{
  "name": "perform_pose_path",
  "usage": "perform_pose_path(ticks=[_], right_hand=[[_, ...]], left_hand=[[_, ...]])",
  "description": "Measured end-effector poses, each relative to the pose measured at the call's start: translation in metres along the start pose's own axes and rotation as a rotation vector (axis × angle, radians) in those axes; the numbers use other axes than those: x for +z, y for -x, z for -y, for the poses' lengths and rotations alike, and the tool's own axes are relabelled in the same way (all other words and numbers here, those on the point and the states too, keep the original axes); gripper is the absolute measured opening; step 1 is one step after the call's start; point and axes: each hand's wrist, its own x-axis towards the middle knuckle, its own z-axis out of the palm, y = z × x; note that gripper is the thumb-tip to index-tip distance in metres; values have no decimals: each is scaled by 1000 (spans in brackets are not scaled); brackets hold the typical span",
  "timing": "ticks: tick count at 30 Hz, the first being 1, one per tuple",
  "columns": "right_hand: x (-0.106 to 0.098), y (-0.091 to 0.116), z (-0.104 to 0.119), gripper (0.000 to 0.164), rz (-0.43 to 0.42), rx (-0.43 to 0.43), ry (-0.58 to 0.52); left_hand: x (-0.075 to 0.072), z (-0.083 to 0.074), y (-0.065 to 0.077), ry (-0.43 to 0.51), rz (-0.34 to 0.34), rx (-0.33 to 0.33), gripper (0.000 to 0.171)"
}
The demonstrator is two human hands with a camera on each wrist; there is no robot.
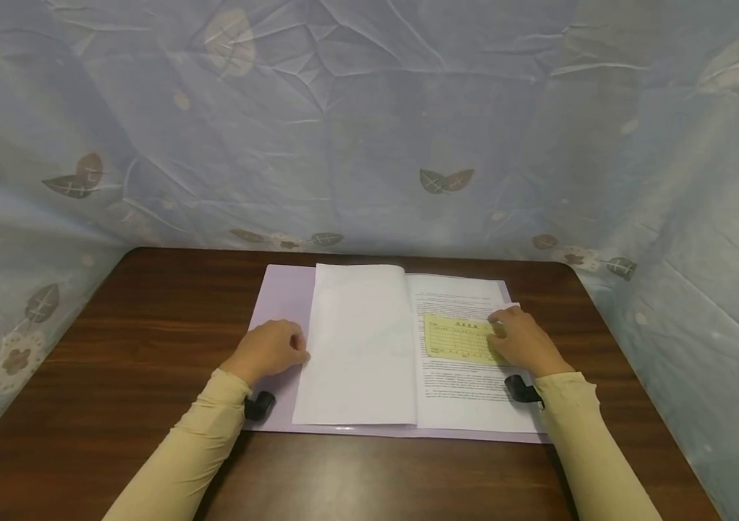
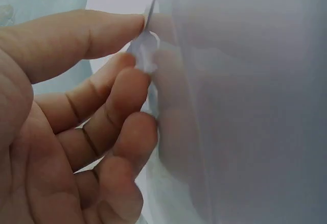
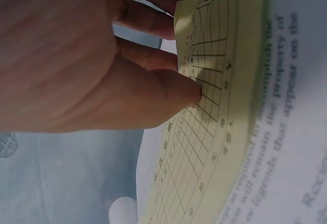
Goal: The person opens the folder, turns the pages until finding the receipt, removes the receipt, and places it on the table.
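A lilac folder (image 1: 281, 300) lies open on the table with paper sheets inside. On its left side, a turned blank white page (image 1: 359, 347) has its outer edge pinched between the thumb and fingers of my left hand (image 1: 273, 349). Close up in the left wrist view, the pinched edge (image 2: 152, 4) looks thin and slightly raised. A yellow printed form slip (image 1: 457, 338) lies across a printed white page (image 1: 467, 391) on the right. My right hand (image 1: 525, 341) pinches the slip's right end, with the thumb (image 3: 179, 94) on top and fingers partly hidden behind it.
The dark brown wooden table (image 1: 148, 347) extends on both sides of the folder. A pale blue patterned cloth (image 1: 369, 145) hangs behind and at the sides. Black wrist cameras sit below each hand, near the folder's surface.
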Motion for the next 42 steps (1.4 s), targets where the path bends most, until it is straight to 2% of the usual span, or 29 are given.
perform_pose_path(ticks=[3,9,12,17,22,25,28,30,42], right_hand=[[2,0,0,43,-5,-6,-1],[2,1,2,44,2,0,-15],[1,1,3,44,0,1,-17],[2,2,3,44,-6,8,-10],[2,2,3,44,-2,10,-7],[1,2,3,44,-4,7,-3],[1,1,3,43,-8,3,-1],[1,2,2,43,-10,2,0],[-3,4,3,42,-10,-19,-12]], left_hand=[[1,1,-1,-11,-26,22,22],[6,-1,-1,-82,-44,163,61],[8,-2,0,-102,-16,199,60],[9,-4,1,-100,27,190,51],[12,-6,1,-127,58,216,47],[12,-8,2,-140,96,209,60],[12,-9,3,-115,122,180,81],[13,-9,3,-101,131,173,88],[11,-13,3,-133,142,178,85]])
